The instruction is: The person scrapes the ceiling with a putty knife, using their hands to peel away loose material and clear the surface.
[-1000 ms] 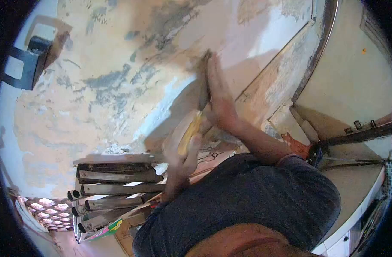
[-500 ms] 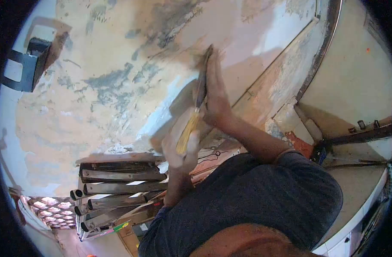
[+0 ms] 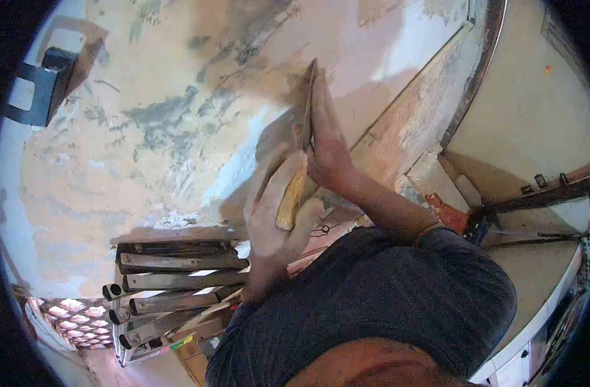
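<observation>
A tool with a yellowish wooden handle (image 3: 290,198) and a thin metal blade (image 3: 308,106) stands out in front of me, its blade seen nearly edge-on. My left hand (image 3: 267,216) is closed round the handle, the thumb on its right side. My right hand (image 3: 328,145) lies flat along the blade, fingers stretched out together towards the tip. Both hands are close over a patchy plastered wall (image 3: 172,138), stained grey and black. The tip overlaps a smooth pinkish patch (image 3: 334,39) beside a dark smear.
A dark metal bracket (image 3: 45,93) juts from the wall at upper left. Several dark metal bars (image 3: 185,280) are stacked at lower left, near my left forearm. A ledge (image 3: 411,106) runs diagonally at right, and a dark shelf (image 3: 540,197) holds small objects.
The tool and my left hand have shifted slightly upwards, with the handle tilting more upright and the left thumb now standing out. My right hand stays along the blade. The view has shifted a little.
</observation>
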A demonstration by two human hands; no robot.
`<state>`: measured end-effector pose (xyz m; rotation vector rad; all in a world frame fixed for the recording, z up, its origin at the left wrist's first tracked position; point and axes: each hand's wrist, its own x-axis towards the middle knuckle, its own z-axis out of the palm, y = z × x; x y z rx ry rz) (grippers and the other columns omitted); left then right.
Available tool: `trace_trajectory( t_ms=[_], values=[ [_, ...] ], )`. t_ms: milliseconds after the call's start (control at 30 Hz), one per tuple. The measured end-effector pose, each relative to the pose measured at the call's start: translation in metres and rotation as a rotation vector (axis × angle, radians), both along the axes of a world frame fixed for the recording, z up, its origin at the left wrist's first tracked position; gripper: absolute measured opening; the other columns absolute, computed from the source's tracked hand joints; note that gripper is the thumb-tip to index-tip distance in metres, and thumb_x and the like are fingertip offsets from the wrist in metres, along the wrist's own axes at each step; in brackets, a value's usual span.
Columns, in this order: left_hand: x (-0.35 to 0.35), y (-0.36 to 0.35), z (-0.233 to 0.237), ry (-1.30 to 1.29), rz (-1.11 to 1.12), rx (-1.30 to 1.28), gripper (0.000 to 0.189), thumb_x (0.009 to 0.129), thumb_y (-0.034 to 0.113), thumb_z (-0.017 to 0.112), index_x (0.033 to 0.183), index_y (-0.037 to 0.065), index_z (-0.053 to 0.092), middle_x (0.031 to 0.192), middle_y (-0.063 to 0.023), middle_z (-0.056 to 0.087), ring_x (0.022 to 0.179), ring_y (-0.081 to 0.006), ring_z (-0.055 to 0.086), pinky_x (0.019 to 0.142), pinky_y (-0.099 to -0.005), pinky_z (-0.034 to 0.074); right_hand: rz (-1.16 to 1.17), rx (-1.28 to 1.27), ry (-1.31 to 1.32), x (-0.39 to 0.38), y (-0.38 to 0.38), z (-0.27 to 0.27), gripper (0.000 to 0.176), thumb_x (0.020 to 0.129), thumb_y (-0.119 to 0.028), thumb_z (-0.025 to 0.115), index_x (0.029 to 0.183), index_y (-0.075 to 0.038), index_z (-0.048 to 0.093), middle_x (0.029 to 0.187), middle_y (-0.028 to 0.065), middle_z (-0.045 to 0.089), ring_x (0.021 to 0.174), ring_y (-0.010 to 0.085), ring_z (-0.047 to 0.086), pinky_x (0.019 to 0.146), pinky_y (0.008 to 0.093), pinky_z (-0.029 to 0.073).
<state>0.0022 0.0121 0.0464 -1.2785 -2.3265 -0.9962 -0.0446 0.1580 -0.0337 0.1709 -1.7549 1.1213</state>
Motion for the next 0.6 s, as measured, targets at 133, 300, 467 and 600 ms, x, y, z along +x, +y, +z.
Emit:
trace_trajectory(
  t_ms=[133,300,467,600],
  values=[
    [-0.003,0.007,-0.008,0.0,-0.114,0.308,0.026,0.094,0.014,0.062,0.11,-0.006,0.066,0.113,-0.0262,0.067,0.106,-0.0354,0.066,0.094,-0.0405,0.05,0.001,-0.012,0.026,-0.003,-0.008,-0.004,0.094,0.08,-0.005,0.062,0.151,0.01,0.002,0.156,0.0368,0.006,0.145,0.0508,0.012,0.12,0.05,0.018],
    [-0.003,0.022,-0.015,-0.113,-0.163,0.439,0.019,0.096,0.004,0.053,0.101,-0.006,0.068,0.1,-0.0228,0.071,0.108,-0.0325,0.066,0.1,-0.0414,0.047,0.001,-0.031,-0.017,0.005,-0.003,0.004,0.094,0.077,0.0,0.059,0.15,0.012,0.002,0.155,0.0382,0.005,0.145,0.0525,0.012,0.12,0.0498,0.018],
    [0.024,0.009,-0.002,-0.269,-0.064,0.598,0.027,0.102,0.013,0.047,0.086,-0.004,0.059,0.078,-0.0183,0.068,0.059,-0.0185,0.06,0.075,-0.0426,0.053,0.017,-0.045,-0.041,-0.004,-0.014,-0.004,0.097,0.086,-0.022,0.063,0.152,0.01,0.0,0.159,0.0327,0.003,0.147,0.0476,0.01,0.12,0.0491,0.016],
    [0.005,0.035,-0.005,-0.155,-0.246,0.777,0.027,0.102,0.015,0.047,0.079,0.0,0.051,0.059,-0.0049,0.048,0.052,-0.0144,0.046,0.062,-0.0395,0.048,0.018,-0.042,-0.007,-0.004,-0.005,0.001,0.087,0.087,-0.011,0.055,0.15,0.012,-0.001,0.157,0.0364,0.004,0.146,0.0495,0.01,0.12,0.05,0.014]
  ],
)
